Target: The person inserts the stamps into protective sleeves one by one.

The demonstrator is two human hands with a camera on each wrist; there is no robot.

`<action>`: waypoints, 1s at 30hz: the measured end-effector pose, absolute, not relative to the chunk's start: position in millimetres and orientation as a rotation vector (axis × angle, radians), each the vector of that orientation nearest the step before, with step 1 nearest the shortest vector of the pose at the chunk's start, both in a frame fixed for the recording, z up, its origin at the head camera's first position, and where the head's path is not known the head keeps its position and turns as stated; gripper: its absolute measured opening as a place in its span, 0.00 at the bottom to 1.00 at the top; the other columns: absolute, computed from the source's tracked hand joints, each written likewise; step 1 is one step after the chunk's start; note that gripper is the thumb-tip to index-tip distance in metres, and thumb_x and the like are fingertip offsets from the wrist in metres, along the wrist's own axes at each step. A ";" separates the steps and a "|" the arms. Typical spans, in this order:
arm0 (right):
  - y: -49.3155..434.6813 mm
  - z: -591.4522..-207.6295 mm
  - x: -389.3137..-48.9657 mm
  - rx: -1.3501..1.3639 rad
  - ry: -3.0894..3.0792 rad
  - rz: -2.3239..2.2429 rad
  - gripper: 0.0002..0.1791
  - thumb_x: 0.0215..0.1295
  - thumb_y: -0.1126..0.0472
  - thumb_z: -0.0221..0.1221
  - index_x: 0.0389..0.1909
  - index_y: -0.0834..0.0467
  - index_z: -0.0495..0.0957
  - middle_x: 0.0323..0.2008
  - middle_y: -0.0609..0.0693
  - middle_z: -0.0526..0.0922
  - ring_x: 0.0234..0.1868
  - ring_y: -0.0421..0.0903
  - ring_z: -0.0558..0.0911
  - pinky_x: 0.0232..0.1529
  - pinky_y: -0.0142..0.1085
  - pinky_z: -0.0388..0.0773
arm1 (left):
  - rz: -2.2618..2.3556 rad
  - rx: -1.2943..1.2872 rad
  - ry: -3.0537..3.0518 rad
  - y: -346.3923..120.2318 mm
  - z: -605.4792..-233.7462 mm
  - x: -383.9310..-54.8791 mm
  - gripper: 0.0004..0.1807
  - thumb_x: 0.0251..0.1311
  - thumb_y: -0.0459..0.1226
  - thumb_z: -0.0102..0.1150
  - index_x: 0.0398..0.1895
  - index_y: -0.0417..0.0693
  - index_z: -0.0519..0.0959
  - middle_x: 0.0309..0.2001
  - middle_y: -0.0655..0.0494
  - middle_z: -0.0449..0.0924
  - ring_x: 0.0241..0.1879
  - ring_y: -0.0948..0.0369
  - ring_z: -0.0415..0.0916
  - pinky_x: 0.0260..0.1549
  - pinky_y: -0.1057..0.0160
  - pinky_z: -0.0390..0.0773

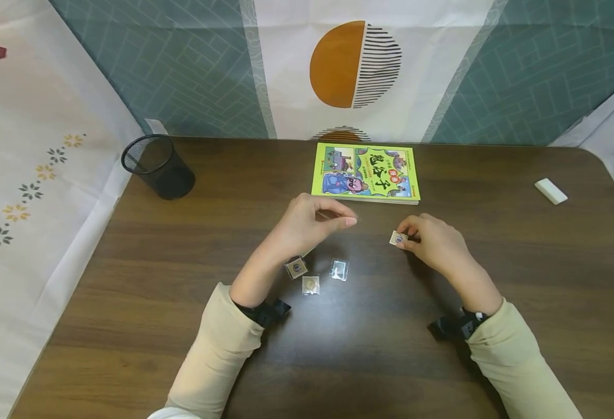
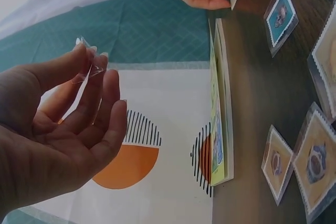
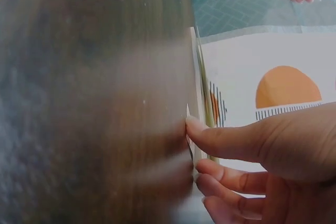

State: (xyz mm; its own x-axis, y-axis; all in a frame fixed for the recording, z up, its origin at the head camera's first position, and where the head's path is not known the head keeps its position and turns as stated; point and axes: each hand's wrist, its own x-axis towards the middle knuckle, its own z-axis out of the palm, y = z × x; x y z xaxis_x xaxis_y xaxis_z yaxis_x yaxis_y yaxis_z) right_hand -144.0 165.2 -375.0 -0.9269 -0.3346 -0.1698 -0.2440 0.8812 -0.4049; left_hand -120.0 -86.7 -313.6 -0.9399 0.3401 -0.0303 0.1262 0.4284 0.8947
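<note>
My left hand (image 1: 312, 224), raised above the table, pinches a small clear plastic sleeve (image 2: 85, 41) between thumb and fingertips. Over to the right, my right hand (image 1: 432, 241) holds a postage stamp (image 1: 397, 238) by its edges with thumb and fingers, close over the tabletop. Several more stamps lie in clear sleeves below and beside the left hand: a brownish stamp (image 1: 296, 267), a pale tan stamp (image 1: 311, 285) and a teal stamp (image 2: 281, 17). Another sleeved stamp is mostly hidden under the left wrist in the head view.
A yellow-green illustrated book (image 1: 366, 173) lies at the table's back edge, beyond both hands. At the back left stands a black mesh pen holder (image 1: 167, 174). A white eraser-like block (image 1: 551, 191) rests at the far right of the wooden table (image 1: 128, 326).
</note>
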 end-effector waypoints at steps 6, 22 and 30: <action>165.1 -378.0 -148.2 -0.393 2.755 -0.647 0.13 0.56 0.57 0.65 0.41 0.58 0.79 0.38 0.55 0.77 0.39 0.53 0.77 0.36 0.47 0.70 | 1.541 0.445 2.458 -87.2 -316.9 -119.3 0.07 0.55 0.36 0.65 0.36 0.45 0.85 0.35 0.59 0.85 0.35 0.65 0.80 0.39 0.68 0.78; 173.1 -367.9 -149.1 -0.565 2.812 -0.872 0.06 0.56 0.62 0.65 0.33 0.57 0.79 0.30 0.52 0.85 0.31 0.48 0.82 0.35 0.42 0.74 | 1.528 0.442 2.472 -79.3 -320.2 -119.0 0.08 0.52 0.39 0.67 0.35 0.47 0.86 0.33 0.63 0.85 0.32 0.66 0.79 0.33 0.67 0.78; 175.4 -339.6 -134.4 -0.628 3.009 -1.043 0.07 0.54 0.64 0.67 0.35 0.56 0.84 0.30 0.48 0.86 0.28 0.43 0.82 0.29 0.24 0.74 | 1.534 0.510 2.392 -71.0 -324.0 -113.4 0.06 0.51 0.39 0.69 0.32 0.50 0.86 0.32 0.64 0.85 0.29 0.64 0.80 0.29 0.67 0.78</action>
State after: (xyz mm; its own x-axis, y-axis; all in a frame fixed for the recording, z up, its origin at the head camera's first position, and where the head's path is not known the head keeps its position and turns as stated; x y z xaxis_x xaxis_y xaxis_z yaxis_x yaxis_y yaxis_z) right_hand -134.4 175.4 -339.6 -0.9200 -0.3241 0.2204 -0.3910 0.7197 -0.5738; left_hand -113.4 -71.0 -324.0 -0.9063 0.4220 -0.0238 0.1544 0.3830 0.9108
